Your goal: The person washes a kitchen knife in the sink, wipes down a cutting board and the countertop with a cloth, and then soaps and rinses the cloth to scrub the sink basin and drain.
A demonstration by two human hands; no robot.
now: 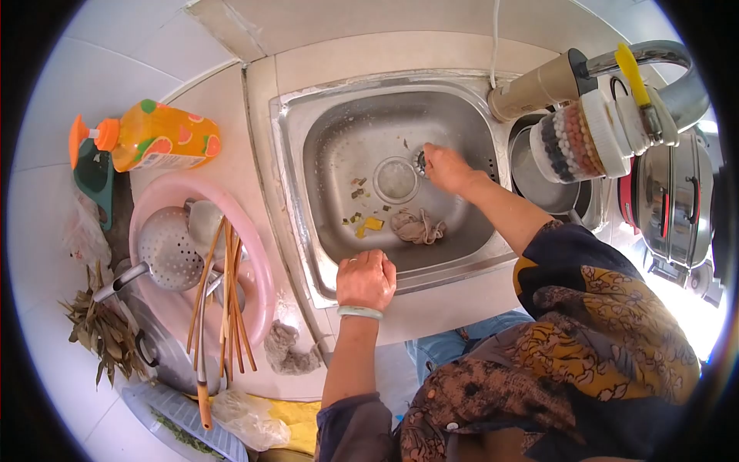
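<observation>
Inside the steel sink (323,162), my right hand (450,171) has its fingers closed on a small round metal sink strainer (420,162), just right of the drain (396,180). The hand partly covers the strainer. My left hand (366,283), with a ring and a pale bangle, is curled into a fist at the sink's front rim; nothing shows in it. Between the hands, a crumpled wet cloth (416,228) lies on the sink floor. Yellow and green food scraps (372,224) are scattered left of it.
Left of the sink, a pink basin (265,281) holds a skimmer (168,250), chopsticks and other utensils. An orange soap bottle (171,137) lies behind it. A steel wool clump (289,350) sits near the counter edge. The faucet (677,58) and hanging beaded water filter (573,138) overhang a pot (539,173) at right.
</observation>
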